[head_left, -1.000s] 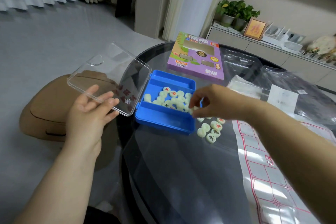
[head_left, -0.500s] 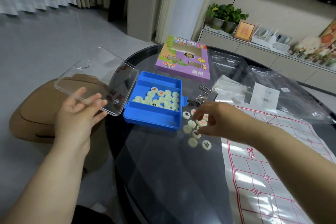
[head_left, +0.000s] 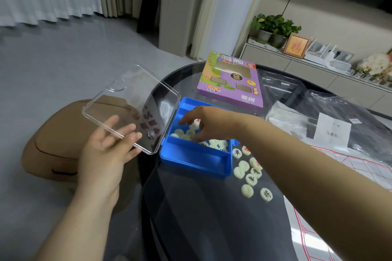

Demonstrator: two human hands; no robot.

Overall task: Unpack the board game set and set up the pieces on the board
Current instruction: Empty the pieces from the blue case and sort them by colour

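Note:
A blue plastic case lies open on the dark glass table, with several pale round game pieces inside. My right hand reaches into the case from the right, its fingers down among those pieces. My left hand supports the clear hinged lid from below with straight fingers. Several more pieces, marked in black or red, lie on the glass just right of the case. The folded paper board with red grid lines lies at the far right.
A purple game box lies behind the case. Clear plastic bags and a white slip are spread at the back right. A brown pouf stands on the floor left of the table's rounded edge.
My right hand moved from the loose pieces on the glass back left into the blue case. More pieces now lie on the table. My left hand stays at the lid.

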